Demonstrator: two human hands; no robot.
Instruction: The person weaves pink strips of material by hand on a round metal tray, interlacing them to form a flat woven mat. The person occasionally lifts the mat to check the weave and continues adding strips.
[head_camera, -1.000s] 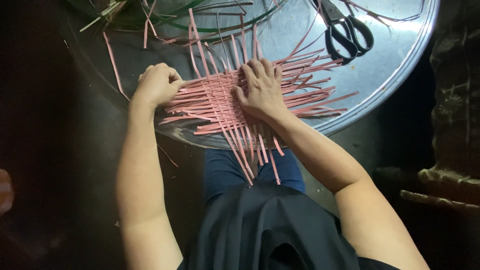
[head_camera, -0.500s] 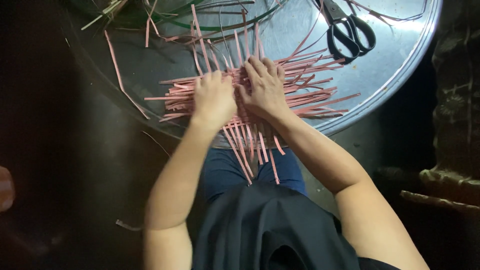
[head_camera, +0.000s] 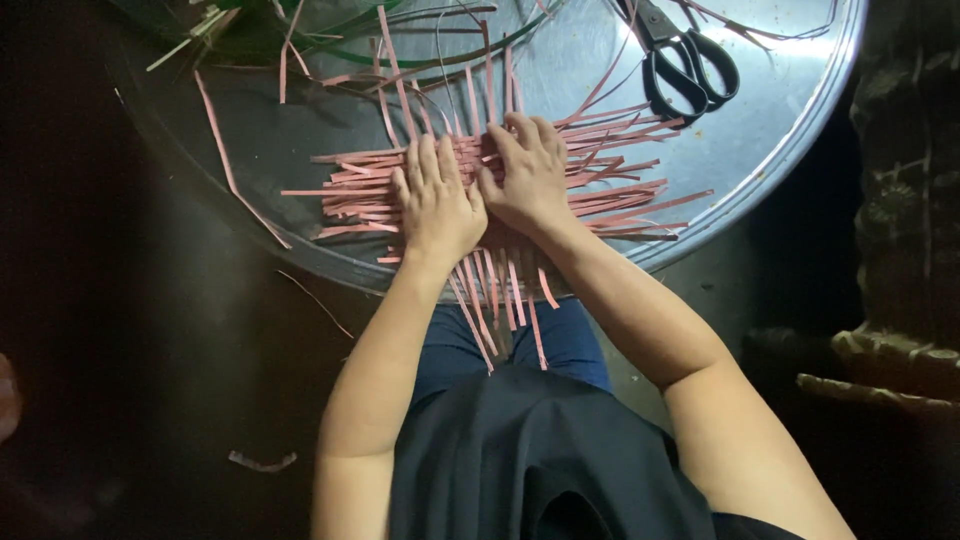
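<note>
On the dark floor at far left lies one stray strip (head_camera: 262, 461), well apart from the work. A loose pink strip (head_camera: 235, 170) slants across the left rim of the round metal tray (head_camera: 790, 130), with green stems (head_camera: 300, 30) bunched at the tray's top left.

The mat (head_camera: 620, 190) of woven pink strips sits in the middle of the tray, its near ends hanging over the rim above the person's lap. The left hand (head_camera: 435, 205) lies flat on the mat's left half, fingers together and stretched out; its grip is wide, holding nothing, only pressing down. This looks meant to keep the crossed strips from sliding or springing apart. Touching it thumb to thumb, the right hand (head_camera: 528, 180) also rests palm down, fingers slightly spread over the weave's centre, grip likewise wide and holding nothing.

Black scissors (head_camera: 685, 65) lie shut at the tray's upper right, within reach but apart from the mat.
</note>
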